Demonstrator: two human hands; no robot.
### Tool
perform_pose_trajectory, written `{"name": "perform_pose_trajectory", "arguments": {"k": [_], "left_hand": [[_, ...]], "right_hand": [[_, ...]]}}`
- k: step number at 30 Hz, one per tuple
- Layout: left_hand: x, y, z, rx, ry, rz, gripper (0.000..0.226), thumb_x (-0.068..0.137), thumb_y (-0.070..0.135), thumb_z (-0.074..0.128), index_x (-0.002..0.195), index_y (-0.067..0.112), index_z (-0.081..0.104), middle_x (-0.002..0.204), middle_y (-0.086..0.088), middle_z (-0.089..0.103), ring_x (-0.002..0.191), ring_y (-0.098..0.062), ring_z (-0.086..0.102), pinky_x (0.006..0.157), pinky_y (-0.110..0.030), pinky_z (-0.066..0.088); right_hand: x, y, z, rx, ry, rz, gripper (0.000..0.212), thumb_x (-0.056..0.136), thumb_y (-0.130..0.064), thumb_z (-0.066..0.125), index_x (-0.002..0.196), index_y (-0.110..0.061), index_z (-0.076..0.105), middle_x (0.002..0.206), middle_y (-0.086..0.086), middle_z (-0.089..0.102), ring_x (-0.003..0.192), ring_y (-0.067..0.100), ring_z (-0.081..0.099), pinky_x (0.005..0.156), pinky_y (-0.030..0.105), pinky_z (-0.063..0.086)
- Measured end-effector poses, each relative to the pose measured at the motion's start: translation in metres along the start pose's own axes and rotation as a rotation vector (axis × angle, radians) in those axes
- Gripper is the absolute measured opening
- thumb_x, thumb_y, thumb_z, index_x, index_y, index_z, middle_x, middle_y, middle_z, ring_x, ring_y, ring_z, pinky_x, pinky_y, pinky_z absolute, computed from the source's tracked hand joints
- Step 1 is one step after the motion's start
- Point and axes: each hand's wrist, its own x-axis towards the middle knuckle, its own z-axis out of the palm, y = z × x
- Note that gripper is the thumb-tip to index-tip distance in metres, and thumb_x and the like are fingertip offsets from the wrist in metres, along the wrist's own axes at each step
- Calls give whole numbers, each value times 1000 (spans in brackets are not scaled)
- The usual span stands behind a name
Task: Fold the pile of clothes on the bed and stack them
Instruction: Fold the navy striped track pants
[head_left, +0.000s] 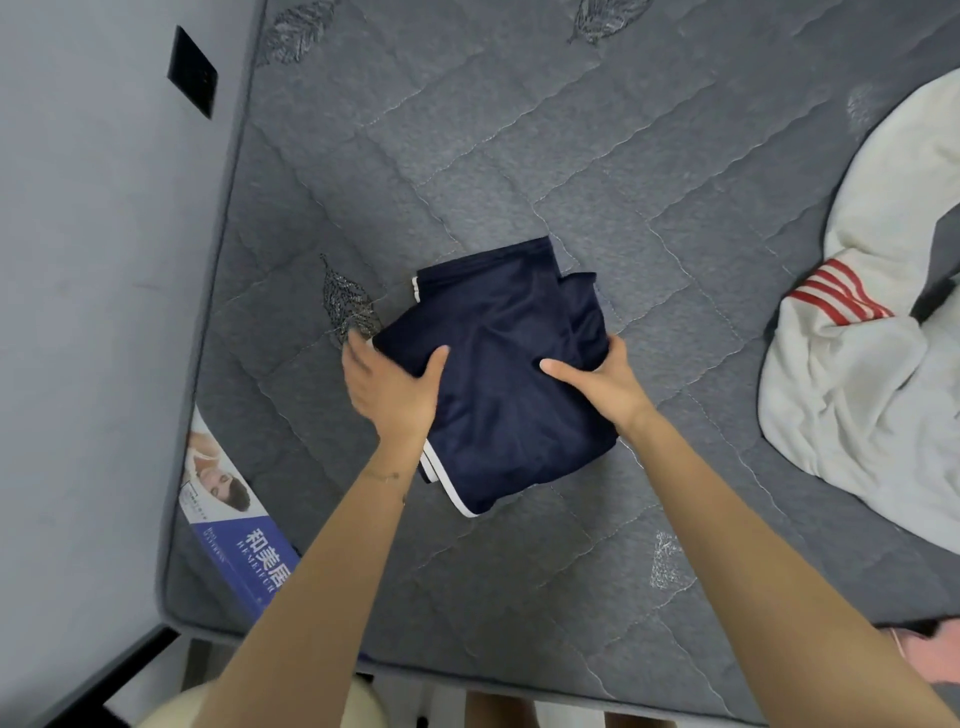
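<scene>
1. Our right hand (602, 384) lays its thumb flat on top of the navy garment (498, 374). Its fingers curl round the right edge and out of sight beneath, a pinch that keeps the folded layers together.
2. Our left hand (389, 395) mirrors it, with the thumb on top of the cloth and the fingers along the left edge. They are blurred, and they seem to tuck under the fabric, though we cannot tell how far.
3. The garment is folded into a rough rectangle with white piping showing at its near corner. It sits left of the middle of the grey mattress (571, 130). We cannot tell whether it rests fully on the quilting or is partly lifted. A flap juts out at the far right corner, so the fold is not quite square.
4. We judge the two-sided hold suits soft, slippery cloth, which would fall open if gripped from one edge. Bare mattress surrounds the bundle, so this spot may serve as the base of the stack.
5. The white garment with red stripes (857, 395) lies crumpled well apart on the right, probably waiting its turn and kept clear of folded work. A pink cloth (924, 660) shows at the near right corner.
6. Further out, a printed label (234, 525) lies on the mattress's left side and a black plate (192, 70) sits on the wall.
</scene>
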Motion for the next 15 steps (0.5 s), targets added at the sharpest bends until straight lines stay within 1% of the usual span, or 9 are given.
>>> {"name": "perform_pose_trajectory", "arguments": {"k": [1, 3, 5, 7, 9, 10, 13, 14, 15], "left_hand": [[-5, -6, 1, -137, -11, -134, 102, 77, 46, 77, 150, 3, 20, 152, -18, 30, 142, -33, 28, 116, -45, 23], [-18, -18, 7, -398, -90, -337, 85, 76, 41, 80, 136, 0, 37, 136, -14, 49, 126, -30, 49, 108, -44, 39], [-28, -22, 7, -482, -178, -394, 69, 73, 40, 83, 121, 4, 48, 124, -9, 59, 114, -25, 58, 101, -44, 48], [-22, -19, 11, -544, -219, -401, 63, 72, 39, 84, 118, 9, 51, 119, -3, 63, 108, -20, 62, 97, -41, 51], [-56, -44, -22, -800, -218, -431, 69, 73, 40, 84, 125, 9, 52, 120, -3, 65, 106, -20, 65, 96, -43, 53], [-52, -42, -21, -850, -282, -411, 74, 72, 41, 84, 129, 11, 49, 122, -3, 65, 107, -20, 66, 95, -45, 53], [-54, -44, -27, -869, -479, -401, 87, 66, 51, 84, 135, 23, 39, 126, 5, 63, 108, -16, 66, 84, -42, 58], [-53, -45, -31, -884, -563, -424, 90, 66, 55, 83, 138, 26, 37, 128, 7, 62, 109, -15, 66, 82, -40, 57], [-51, -47, -33, -916, -664, -455, 90, 67, 56, 81, 140, 27, 37, 130, 6, 62, 112, -16, 65, 86, -40, 55]], "right_hand": [[1, -3, -1, 17, -2, 33, 97, 62, -42, 89, 139, -22, 34, 128, -12, 54, 113, 9, 56, 92, 26, 45], [6, -9, -2, 71, -39, 66, 87, 62, -45, 89, 133, -21, 46, 123, -9, 63, 108, 11, 63, 94, 31, 51], [2, -19, -1, 111, -101, 69, 69, 66, -45, 86, 126, -25, 57, 116, -7, 70, 100, 11, 69, 89, 31, 54], [-1, -29, 2, 154, -155, 67, 51, 72, -42, 83, 116, -27, 64, 108, -8, 73, 92, 8, 71, 76, 24, 57], [-49, -28, 19, 99, -301, 0, 45, 77, -37, 80, 117, -24, 65, 106, -7, 74, 93, 9, 71, 68, 19, 56], [-50, -31, 19, 145, -319, -3, 44, 79, -35, 79, 119, -22, 64, 106, -6, 74, 96, 11, 71, 68, 19, 57], [-60, -32, 16, 259, -370, 4, 44, 82, -35, 76, 122, -21, 63, 112, -2, 73, 103, 16, 69, 74, 23, 57], [-64, -32, 17, 302, -398, 16, 46, 81, -36, 76, 123, -22, 62, 115, 0, 72, 106, 17, 68, 76, 25, 57], [-68, -33, 19, 331, -431, 28, 47, 81, -36, 75, 124, -22, 61, 118, 1, 71, 108, 18, 67, 79, 27, 57]]}}
